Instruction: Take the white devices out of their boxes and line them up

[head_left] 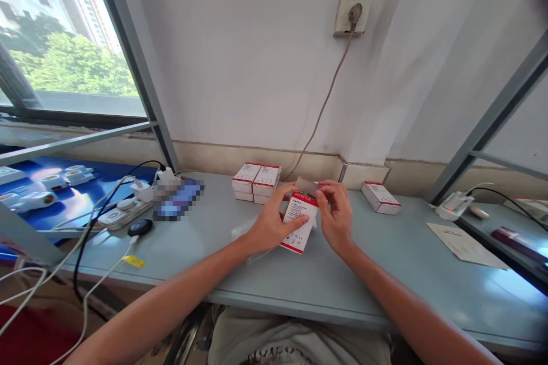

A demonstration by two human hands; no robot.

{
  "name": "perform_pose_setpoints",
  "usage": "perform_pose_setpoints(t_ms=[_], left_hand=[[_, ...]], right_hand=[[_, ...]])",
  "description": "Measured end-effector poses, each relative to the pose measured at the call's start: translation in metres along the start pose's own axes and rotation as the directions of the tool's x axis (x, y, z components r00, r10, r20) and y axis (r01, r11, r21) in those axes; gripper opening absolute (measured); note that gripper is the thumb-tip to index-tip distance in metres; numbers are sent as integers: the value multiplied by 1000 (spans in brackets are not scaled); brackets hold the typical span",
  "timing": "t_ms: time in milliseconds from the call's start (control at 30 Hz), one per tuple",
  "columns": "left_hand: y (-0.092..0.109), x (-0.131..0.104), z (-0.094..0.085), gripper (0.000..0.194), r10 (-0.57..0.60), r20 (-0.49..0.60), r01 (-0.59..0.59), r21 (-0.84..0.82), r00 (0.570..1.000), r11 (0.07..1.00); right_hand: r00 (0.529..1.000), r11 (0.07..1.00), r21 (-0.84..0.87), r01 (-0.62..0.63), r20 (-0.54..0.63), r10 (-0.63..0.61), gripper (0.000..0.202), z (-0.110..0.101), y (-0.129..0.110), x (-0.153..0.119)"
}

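Detector carton [299, 222], white and red, top flap raised: above the bench [265, 274], between both hands. Left hand [274, 219]: grip closed round the carton's side. Right hand [336, 214]: grip pinched at its open top. Stacked cartons [257, 182]: just behind the left hand. Single carton [381, 198]: right, near the wall [257, 57]. Power strip [128, 211]: left end. Wall socket [353, 14]: above, plug and cord fitted. Window [72, 40]: upper left, trees outside.

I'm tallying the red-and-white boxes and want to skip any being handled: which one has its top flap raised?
The DETECTOR box in the left hand; the others stand on the table, untouched.
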State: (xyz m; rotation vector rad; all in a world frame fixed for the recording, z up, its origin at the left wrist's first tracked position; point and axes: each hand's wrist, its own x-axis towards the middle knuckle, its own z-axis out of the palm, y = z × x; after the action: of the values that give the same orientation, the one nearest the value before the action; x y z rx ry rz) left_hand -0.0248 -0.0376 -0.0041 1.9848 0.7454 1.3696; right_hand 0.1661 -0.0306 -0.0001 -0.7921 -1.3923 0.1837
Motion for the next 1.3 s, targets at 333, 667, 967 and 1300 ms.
perform_pose_setpoints(t_ms=[333,667,967,1300], left_hand=[[-5,-1,-1,84,23,23,-25,94,999,995],[-5,3,2,47,13,2,-13,13,1000,1000],[-10,11,1,48,111,-512,-81,80,852,993],[-10,6,1,55,221,-170,-170,274,960,947]], right_hand=[[977,985,111,-129,184,108,15,-2,4,6],[954,994,-41,102,287,-86,29,-3,6,1],[776,879,-185,440,571,-268,104,4,7,-18],[894,791,-434,432,319,-314,70,-13,30,9]])
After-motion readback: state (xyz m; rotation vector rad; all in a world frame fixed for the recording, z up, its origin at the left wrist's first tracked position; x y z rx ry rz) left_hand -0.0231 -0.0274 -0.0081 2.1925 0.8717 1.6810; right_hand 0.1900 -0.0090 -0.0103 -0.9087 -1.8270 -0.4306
